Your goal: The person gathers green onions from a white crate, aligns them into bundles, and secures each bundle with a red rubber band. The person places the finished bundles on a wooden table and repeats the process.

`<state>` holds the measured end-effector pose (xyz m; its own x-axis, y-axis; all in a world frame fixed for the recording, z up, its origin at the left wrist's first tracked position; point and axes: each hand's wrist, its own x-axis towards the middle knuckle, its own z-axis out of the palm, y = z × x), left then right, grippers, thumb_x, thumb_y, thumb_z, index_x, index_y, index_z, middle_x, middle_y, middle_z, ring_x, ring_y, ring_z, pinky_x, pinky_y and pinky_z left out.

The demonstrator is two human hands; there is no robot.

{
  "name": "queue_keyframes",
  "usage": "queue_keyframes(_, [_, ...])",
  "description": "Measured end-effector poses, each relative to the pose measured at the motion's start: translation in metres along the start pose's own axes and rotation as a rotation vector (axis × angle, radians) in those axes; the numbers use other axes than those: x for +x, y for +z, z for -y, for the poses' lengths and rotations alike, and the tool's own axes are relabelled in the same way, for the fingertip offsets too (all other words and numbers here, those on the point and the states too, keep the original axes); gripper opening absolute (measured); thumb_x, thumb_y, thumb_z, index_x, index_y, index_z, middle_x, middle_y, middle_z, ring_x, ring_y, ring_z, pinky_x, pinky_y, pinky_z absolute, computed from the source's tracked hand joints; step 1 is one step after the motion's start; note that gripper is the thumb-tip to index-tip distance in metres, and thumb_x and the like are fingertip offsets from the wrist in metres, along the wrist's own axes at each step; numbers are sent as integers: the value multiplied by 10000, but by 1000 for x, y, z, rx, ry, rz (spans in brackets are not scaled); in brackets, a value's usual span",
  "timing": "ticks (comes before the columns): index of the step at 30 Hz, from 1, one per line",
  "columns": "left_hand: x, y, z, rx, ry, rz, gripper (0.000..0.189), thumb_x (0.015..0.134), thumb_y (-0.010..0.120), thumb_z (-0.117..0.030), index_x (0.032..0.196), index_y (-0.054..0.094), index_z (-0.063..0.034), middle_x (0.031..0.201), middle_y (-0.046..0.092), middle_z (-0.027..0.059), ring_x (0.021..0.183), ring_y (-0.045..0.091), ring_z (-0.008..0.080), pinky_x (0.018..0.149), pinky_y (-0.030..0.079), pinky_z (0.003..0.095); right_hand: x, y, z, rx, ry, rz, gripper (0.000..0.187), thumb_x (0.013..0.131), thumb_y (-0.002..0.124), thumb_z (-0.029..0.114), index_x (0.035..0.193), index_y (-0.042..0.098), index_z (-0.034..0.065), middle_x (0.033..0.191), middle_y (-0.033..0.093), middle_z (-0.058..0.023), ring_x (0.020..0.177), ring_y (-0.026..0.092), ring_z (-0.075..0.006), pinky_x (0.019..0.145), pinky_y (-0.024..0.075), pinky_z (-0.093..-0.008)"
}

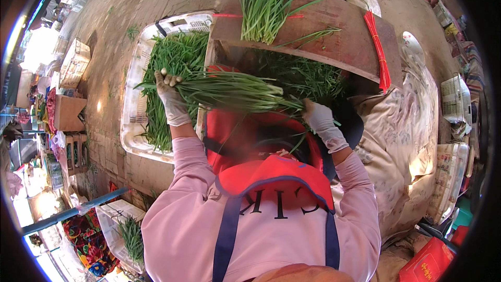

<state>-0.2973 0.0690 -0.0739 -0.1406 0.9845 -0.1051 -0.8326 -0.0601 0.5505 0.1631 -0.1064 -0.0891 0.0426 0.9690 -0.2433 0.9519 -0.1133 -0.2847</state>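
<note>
A bundle of garlic chives (pixel 235 91) lies across my lap, leafy tips to the left and pale stem ends to the right. My left hand (pixel 171 96), in a white glove with soiled fingertips, grips the leafy end. At the stem end, my right hand (pixel 320 119), also gloved, pinches a few thin stalks; its fingertips are partly hidden. Beyond the bundle, another bunch of chives (pixel 264 11) rests on a brown wooden board (pixel 332 19), over a red tie strip. More loose greens (pixel 309 76) lie in shadow under the board.
At the left, a white plastic crate (pixel 131 125) holds many chives. A bundle of red tie strips (pixel 377 51) hangs over the board's right end. A patterned cloth (pixel 399 137) spreads at the right. A blue metal bar (pixel 78 211) crosses the lower left, near another crate (pixel 113 223).
</note>
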Motion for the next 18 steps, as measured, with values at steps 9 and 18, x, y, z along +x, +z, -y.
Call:
queue_keyframes(9, [22,7,-25,8,-24,224,382,1042,426,-416,930,614,-103,503,398,-72,417,366,92,563,416,310,86,-109,-41,-58,-215,-309,675,732,745,494,1294,585,157,1122,629,-142,1030,632,-333,861,520,-448])
queue_keyframes(18, [-71,177,3,246,5,596,339,1058,411,-349,919,593,-99,522,407,-98,431,351,46,491,363,253,89,-123,64,639,-359,341,597,830,726,482,1229,640,47,1173,661,-133,1120,606,-224,926,475,-332])
